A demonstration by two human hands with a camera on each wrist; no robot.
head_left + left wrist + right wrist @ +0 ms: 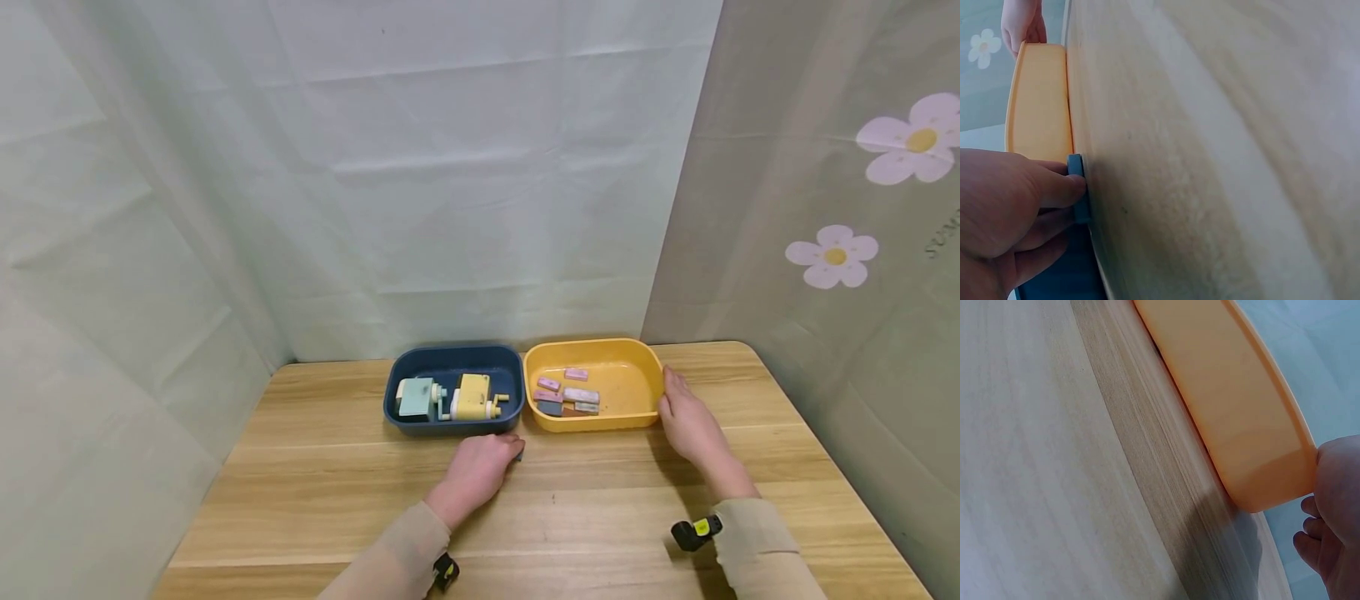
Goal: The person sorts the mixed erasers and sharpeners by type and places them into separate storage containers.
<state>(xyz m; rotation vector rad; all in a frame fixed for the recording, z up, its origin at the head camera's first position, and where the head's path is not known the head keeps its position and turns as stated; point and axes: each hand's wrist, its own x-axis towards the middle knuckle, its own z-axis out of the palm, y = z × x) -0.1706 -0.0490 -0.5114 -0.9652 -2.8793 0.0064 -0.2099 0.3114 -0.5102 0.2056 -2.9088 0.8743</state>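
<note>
My left hand (474,472) is low over the table in front of the navy bin. It pinches a small blue rectangular block (1079,187), which the left wrist view shows between thumb and fingers. My right hand (692,421) holds the right end of the yellow bin (592,423) by its rim. Inside that bin, several small pink, whitish, dark and brown blocks (581,395) lie toward the left side. The navy bin (450,429) stands beside it, with a light-blue pencil sharpener (417,397) and a yellow pencil sharpener (473,396), both with cranks.
Both bins stand side by side near the back edge of the wooden table (585,517). A pale curtain (465,183) hangs behind it, and a grey-brown cloth with flowers (832,257) hangs at the right.
</note>
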